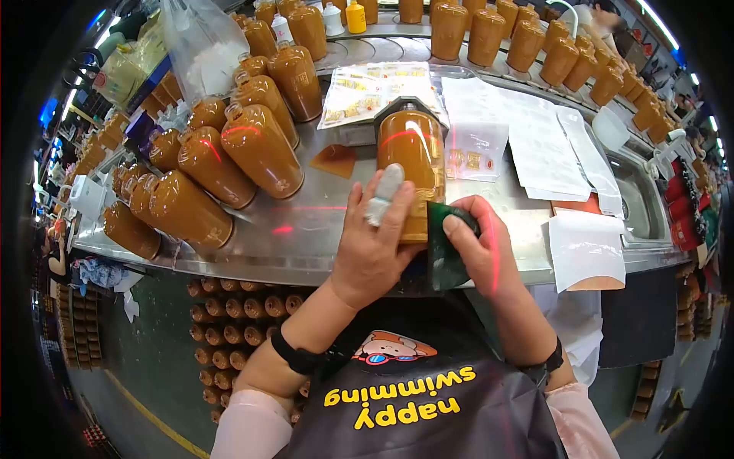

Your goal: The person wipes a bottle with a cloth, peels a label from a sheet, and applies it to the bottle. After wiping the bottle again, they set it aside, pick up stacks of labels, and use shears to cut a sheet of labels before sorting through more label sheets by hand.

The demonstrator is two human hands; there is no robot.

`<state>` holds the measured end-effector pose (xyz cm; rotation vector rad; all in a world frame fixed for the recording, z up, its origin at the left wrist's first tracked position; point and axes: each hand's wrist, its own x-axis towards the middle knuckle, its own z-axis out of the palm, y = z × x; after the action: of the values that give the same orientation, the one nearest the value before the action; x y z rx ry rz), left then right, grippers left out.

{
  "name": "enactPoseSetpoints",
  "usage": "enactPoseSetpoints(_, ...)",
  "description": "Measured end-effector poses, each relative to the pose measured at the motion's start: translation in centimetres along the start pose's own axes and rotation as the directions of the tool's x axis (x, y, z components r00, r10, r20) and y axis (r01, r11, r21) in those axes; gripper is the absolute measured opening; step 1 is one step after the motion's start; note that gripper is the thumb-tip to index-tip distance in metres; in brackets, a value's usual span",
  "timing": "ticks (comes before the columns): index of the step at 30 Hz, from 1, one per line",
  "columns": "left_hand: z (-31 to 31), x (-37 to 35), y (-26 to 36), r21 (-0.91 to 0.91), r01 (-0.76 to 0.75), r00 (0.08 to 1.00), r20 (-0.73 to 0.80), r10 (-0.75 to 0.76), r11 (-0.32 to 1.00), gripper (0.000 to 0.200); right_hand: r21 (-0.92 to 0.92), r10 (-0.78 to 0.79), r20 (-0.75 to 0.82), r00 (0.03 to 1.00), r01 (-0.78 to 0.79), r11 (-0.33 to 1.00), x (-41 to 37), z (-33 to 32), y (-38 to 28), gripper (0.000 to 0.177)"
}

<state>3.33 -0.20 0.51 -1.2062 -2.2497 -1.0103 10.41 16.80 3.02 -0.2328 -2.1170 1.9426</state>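
A brown glazed bottle [411, 157] lies on the metal table, its neck in a dark holder [410, 102] and its base toward me. My left hand [376, 237] rests against the bottle's lower left side, with a grey-white cover on one finger; its fingers are slightly spread. On the right, my right hand [478, 241] pinches a dark green sheet [445, 256], whose edge touches the bottle's lower right side. Gold labels are on the bottle's right side. A clear sheet with gold stickers [475, 153] lies right of the bottle.
Several brown bottles [261, 151] stand at the left. Label sheets [378, 90] lie behind the holder, and white papers [527, 138] at the right, near a sink [638, 195]. A curved conveyor [390, 52] carries more bottles. Another person [596, 19] is at the far right.
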Motion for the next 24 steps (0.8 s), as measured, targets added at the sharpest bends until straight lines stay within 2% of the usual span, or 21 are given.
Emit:
enactPoseSetpoints(1, 0.5, -0.5, -0.8, -0.028, -0.007, 1.000, -0.005, 0.007, 1.000, 0.076, -0.017, -0.007, 0.010, 1.000, 0.007, 1.000, 0.1, 0.0, -0.1, 0.018)
enactPoseSetpoints(2, 0.7, -1.2, -1.3, -0.111, 0.052, 0.998, -0.027, -0.055, 0.992, 0.075, -0.033, -0.009, 0.017, 1.000, 0.009, 0.999, 0.1, -0.1, -0.1, 0.018)
enactPoseSetpoints(5, 0.5, -3.3, -3.1, -0.194, 0.244, 0.963, 0.163, -0.214, 0.950, 0.076, -0.027, 0.004, 0.025, 1.000, -0.004, 1.000, -0.1, -0.4, -0.2, 0.018)
enactPoseSetpoints(6, 0.3, -2.2, -2.1, 0.024, 0.126, 0.992, -0.012, -0.126, 0.992, 0.080, -0.016, 0.015, 0.032, 0.999, -0.014, 1.000, -0.2, -0.4, -0.2, 0.019)
enactPoseSetpoints(8, -1.2, 0.6, 1.0, 0.109, 0.017, 0.998, 0.053, -0.022, 0.994, 0.076, 0.006, 0.019, 0.040, 0.999, -0.019, 1.000, -0.2, -0.2, 0.0, 0.019)
enactPoseSetpoints(10, -1.0, 1.9, 1.1, 0.150, -0.076, 0.990, 0.129, 0.057, 0.986, 0.074, 0.032, 0.004, 0.025, 1.000, -0.004, 0.999, -0.1, -0.2, 0.4, 0.019)
enactPoseSetpoints(13, 0.5, -0.1, -0.8, -0.015, -0.002, 1.000, -0.027, 0.001, 1.000, 0.079, -0.001, 0.013, 0.051, 0.999, -0.013, 1.000, -0.1, -0.5, 0.5, 0.015)
enactPoseSetpoints(14, 0.4, -0.9, -1.5, -0.060, 0.034, 0.999, -0.013, -0.034, 0.998, 0.080, -0.001, 0.030, 0.057, 0.998, -0.030, 1.000, -0.2, -0.5, 0.5, 0.015)
enactPoseSetpoints(16, -0.6, -2.5, -2.7, 0.004, 0.096, 0.993, 0.072, -0.096, 0.995, 0.080, -0.013, 0.063, 0.067, 0.996, -0.062, 0.998, -0.1, -0.5, 0.3, 0.015)
enactPoseSetpoints(17, -0.4, -2.5, -2.9, 0.031, 0.118, 0.987, 0.111, -0.121, 0.993, 0.080, -0.054, -0.008, 0.076, 0.997, 0.012, 0.998, 0.0, -0.5, 0.4, 0.017)
enactPoseSetpoints(20, -0.7, -0.1, 0.2, 0.094, 0.008, 1.000, -0.022, -0.006, 0.995, 0.079, -0.105, -0.046, 0.063, 0.997, 0.052, 0.993, 0.1, -0.8, 1.1, 0.019)
enactPoseSetpoints(22, 0.1, -0.1, -0.2, 0.105, -0.010, 1.000, 0.013, 0.009, 0.994, 0.078, -0.073, -0.027, 0.064, 0.998, 0.031, 0.997, -0.1, -1.1, 0.7, 0.019)
enactPoseSetpoints(24, 0.2, 0.0, -0.7, 0.140, -0.024, 0.999, 0.026, 0.021, 0.990, 0.076, -0.185, -0.005, 0.054, 0.999, 0.015, 0.983, 0.0, -2.5, 0.9, 0.019)
